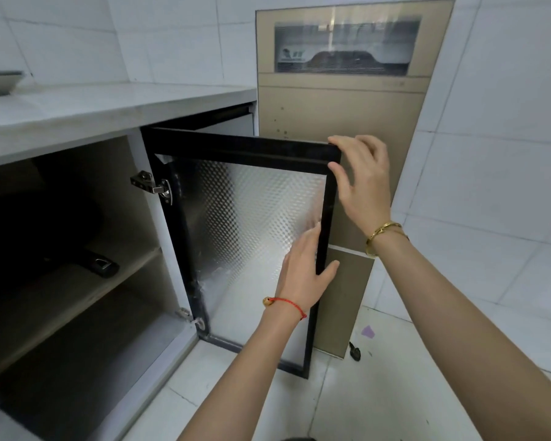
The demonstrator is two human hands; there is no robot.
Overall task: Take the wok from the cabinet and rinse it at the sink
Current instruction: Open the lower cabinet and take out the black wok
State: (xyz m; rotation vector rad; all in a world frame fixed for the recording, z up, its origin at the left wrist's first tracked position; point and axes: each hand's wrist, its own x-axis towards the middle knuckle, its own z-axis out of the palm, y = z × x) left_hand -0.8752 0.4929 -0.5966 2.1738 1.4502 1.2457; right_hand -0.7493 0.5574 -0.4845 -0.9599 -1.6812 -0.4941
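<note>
On the cabinet's (147, 218) middle shelf (77, 291), deep in shadow, sits the dark wok (29, 237), its black handle (101, 265) pointing toward the opening. Both hands hold the open glass door (245, 224): the right hand (363, 179) pinches its top corner, the left hand (303, 272) clasps its free edge, thumb outside. The wok lies well left of both hands, untouched.

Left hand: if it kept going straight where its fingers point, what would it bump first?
The left hand already holds the cabinet door by its free edge. Its fingers point up along the patterned glass, so they would probably meet the door's black top rail first, though depth is unclear.
</note>
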